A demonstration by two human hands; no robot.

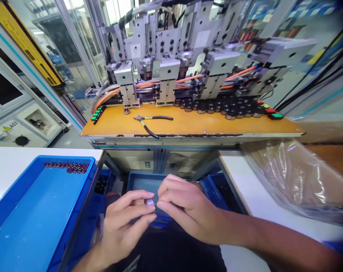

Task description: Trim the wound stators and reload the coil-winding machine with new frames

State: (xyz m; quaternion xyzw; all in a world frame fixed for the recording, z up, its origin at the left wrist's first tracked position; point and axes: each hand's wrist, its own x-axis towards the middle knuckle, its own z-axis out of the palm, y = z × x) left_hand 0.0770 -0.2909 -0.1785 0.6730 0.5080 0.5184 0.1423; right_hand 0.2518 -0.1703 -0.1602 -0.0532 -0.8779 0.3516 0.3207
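Note:
Between its thumb and fingers, my left hand pinches a small silvery metal cylinder with a dark end. Close on its right is my right hand, its thumb and fingertips pressed together. Whatever sits in those fingertips, if anything, is hidden. A narrow gap separates the right fingertips from the cylinder. Both hands are above my lap, in front of the orange bench top. On that bench lie diagonal cutters with dark handles, and a similar small metal part stands farther back.
Press-like machinery rises behind the bench. Many black round parts cluster at its right, near coloured buttons. A blue tray with small reddish parts is at left. Clear plastic wrap covers the right table.

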